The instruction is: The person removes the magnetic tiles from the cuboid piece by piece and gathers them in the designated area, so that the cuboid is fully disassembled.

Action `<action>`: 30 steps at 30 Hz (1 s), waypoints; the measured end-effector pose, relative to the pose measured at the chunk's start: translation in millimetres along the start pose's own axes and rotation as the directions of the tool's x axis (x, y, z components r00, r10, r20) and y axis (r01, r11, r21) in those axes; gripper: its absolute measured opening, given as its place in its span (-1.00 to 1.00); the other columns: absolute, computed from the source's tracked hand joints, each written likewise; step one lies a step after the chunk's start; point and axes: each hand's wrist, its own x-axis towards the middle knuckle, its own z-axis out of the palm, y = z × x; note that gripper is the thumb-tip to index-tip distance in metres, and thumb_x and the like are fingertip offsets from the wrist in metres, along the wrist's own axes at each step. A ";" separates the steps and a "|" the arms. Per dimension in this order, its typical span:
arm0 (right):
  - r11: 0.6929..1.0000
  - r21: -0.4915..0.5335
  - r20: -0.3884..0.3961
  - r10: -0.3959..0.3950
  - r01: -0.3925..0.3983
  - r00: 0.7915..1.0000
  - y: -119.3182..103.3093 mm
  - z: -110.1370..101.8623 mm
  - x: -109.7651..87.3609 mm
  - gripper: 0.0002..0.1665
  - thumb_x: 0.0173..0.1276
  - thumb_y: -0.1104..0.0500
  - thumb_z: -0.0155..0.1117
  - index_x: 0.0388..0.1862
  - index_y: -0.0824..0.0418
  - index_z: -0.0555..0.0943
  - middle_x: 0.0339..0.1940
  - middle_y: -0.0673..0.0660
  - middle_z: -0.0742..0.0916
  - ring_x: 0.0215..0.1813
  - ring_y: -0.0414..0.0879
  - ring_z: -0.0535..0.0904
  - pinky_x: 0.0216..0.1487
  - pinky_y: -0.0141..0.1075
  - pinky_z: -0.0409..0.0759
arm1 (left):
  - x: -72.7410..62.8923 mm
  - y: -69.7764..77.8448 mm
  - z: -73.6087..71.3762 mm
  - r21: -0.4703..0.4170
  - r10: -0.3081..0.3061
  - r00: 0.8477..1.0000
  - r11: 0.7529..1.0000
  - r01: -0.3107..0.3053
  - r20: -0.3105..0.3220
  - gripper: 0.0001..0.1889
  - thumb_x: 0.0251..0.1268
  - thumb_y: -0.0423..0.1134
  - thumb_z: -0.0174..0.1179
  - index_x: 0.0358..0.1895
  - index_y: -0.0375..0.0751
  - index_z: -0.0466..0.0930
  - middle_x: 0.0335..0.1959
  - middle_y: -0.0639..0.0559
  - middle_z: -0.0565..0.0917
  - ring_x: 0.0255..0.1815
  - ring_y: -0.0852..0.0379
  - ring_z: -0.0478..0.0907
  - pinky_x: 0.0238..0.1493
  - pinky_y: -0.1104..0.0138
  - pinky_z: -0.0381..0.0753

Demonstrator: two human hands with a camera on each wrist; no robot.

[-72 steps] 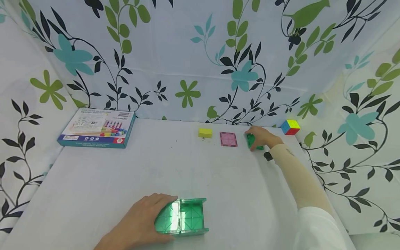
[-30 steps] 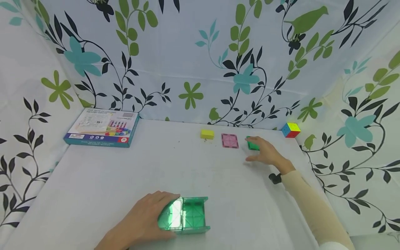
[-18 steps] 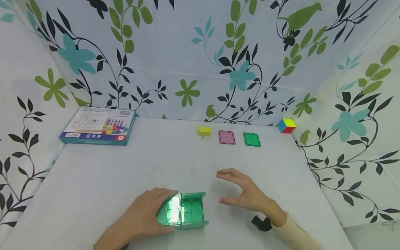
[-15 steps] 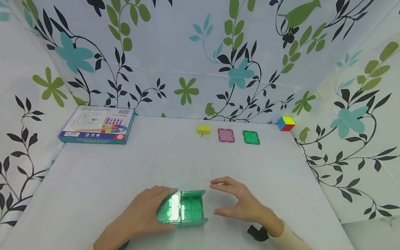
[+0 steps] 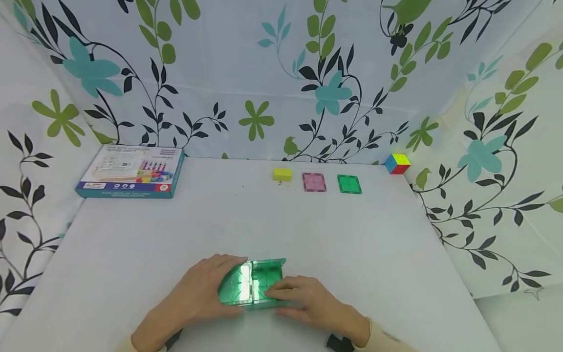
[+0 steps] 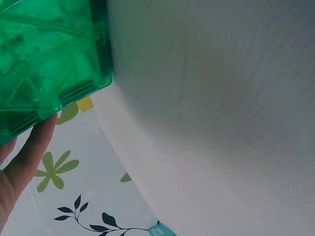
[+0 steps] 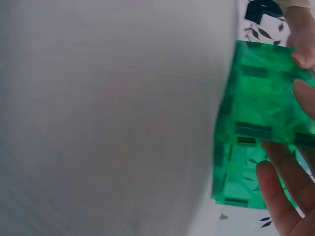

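Note:
A box-like build of translucent green magnetic tiles sits on the near middle of the white table. My left hand grips its left end, fingers on the far side and thumb on the near side. In the left wrist view, a finger lies against an edge of the build. At the right end, my right hand pinches the near wall tile, the thumb outside and the fingers reaching in behind it. Two loose tiles lie flat at the back: a pink one and a green one.
Beside the pink tile is a yellow block. A colourful cube sits in the back right corner, and a flat printed box lies at the back left. Patterned cloth hangs around the white table.
My right hand has let go of the loose green tile at the back and come toward me to the build's right end, where it now pinches a wall. My left hand keeps its grip.

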 end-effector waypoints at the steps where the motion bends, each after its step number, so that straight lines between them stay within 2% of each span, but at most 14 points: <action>1: 1.000 -0.019 -0.008 -0.020 0.020 1.000 0.7 1.8 0.9 -0.48 0.27 0.17 0.52 0.23 0.09 0.68 0.06 -0.05 0.78 0.00 -0.32 0.70 0.05 -0.61 0.57 | 0.4 0.1 0.4 0.001 0.004 1.000 1.000 -0.004 -0.005 -0.07 -0.24 0.28 0.60 0.35 0.11 0.53 0.18 0.22 0.65 0.16 0.15 0.60 0.14 0.06 0.64; 7: 0.995 -0.053 -0.062 -0.087 0.084 0.994 3.2 4.0 3.6 -0.49 0.19 0.25 0.56 0.16 0.10 0.73 -0.18 -0.05 0.83 -0.29 -0.38 0.64 -0.13 -0.72 0.50 | 2.0 0.6 0.0 0.006 0.017 1.000 1.000 -0.017 -0.020 -0.08 -0.23 0.31 0.59 0.33 0.13 0.54 0.17 0.23 0.66 0.14 0.14 0.61 0.13 0.05 0.65; 12: 0.993 -0.054 -0.070 -0.106 0.102 0.992 4.2 1.7 4.7 -0.51 0.18 0.27 0.56 0.13 0.12 0.74 -0.22 -0.05 0.82 -0.32 -0.39 0.63 -0.15 -0.73 0.50 | 1.9 0.7 0.4 0.029 0.038 0.998 0.999 -0.036 -0.047 -0.08 -0.26 0.31 0.59 0.31 0.11 0.55 0.14 0.24 0.67 0.09 0.18 0.62 0.07 0.12 0.66; 16: 0.996 -0.040 -0.063 -0.087 0.085 0.994 3.3 -0.1 3.9 -0.52 0.18 0.27 0.56 0.12 0.09 0.74 -0.23 -0.05 0.82 -0.32 -0.39 0.64 -0.16 -0.74 0.49 | 1.0 0.9 2.9 0.049 0.063 0.995 0.997 -0.059 -0.074 -0.07 -0.28 0.30 0.60 0.31 0.07 0.55 0.10 0.23 0.68 0.04 0.19 0.63 0.02 0.17 0.67; 21: 0.999 -0.013 -0.045 -0.036 0.036 0.998 3.0 -6.8 -1.1 -0.54 0.18 0.28 0.56 0.10 0.11 0.75 -0.22 -0.03 0.82 -0.29 -0.38 0.66 -0.16 -0.73 0.50 | 0.1 1.0 7.1 0.077 0.089 0.991 0.994 -0.082 -0.102 -0.06 -0.31 0.31 0.60 0.30 0.05 0.56 0.07 0.25 0.68 0.00 0.21 0.63 -0.01 0.20 0.66; 24: 1.000 0.022 -0.041 0.021 -0.020 0.999 6.2 -17.7 -6.7 -0.56 0.21 0.30 0.52 0.10 0.17 0.74 -0.21 -0.02 0.83 -0.26 -0.37 0.68 -0.15 -0.71 0.54 | -0.2 1.3 8.1 0.082 0.095 0.989 0.993 -0.086 -0.112 -0.06 -0.31 0.31 0.60 0.29 0.06 0.56 0.07 0.26 0.67 0.00 0.22 0.62 0.00 0.20 0.66; 27: 0.993 0.065 -0.038 0.105 -0.102 0.994 13.9 -36.1 -13.2 -0.55 0.25 0.33 0.49 0.14 0.21 0.72 -0.18 -0.02 0.83 -0.21 -0.35 0.70 -0.16 -0.64 0.59 | 0.0 2.0 6.7 0.076 0.085 0.991 0.994 -0.077 -0.106 -0.06 -0.30 0.32 0.60 0.30 0.07 0.56 0.10 0.28 0.66 0.03 0.23 0.61 0.03 0.18 0.67; 30: 0.977 0.083 -0.043 0.198 -0.194 0.979 25.7 -62.6 -19.6 -0.53 0.28 0.33 0.46 0.19 0.18 0.69 -0.15 -0.04 0.83 -0.18 -0.30 0.71 -0.15 -0.52 0.66 | 0.6 2.5 4.7 0.071 0.071 0.993 0.995 -0.064 -0.095 -0.06 -0.29 0.33 0.59 0.31 0.10 0.55 0.11 0.30 0.66 0.05 0.24 0.60 0.06 0.16 0.67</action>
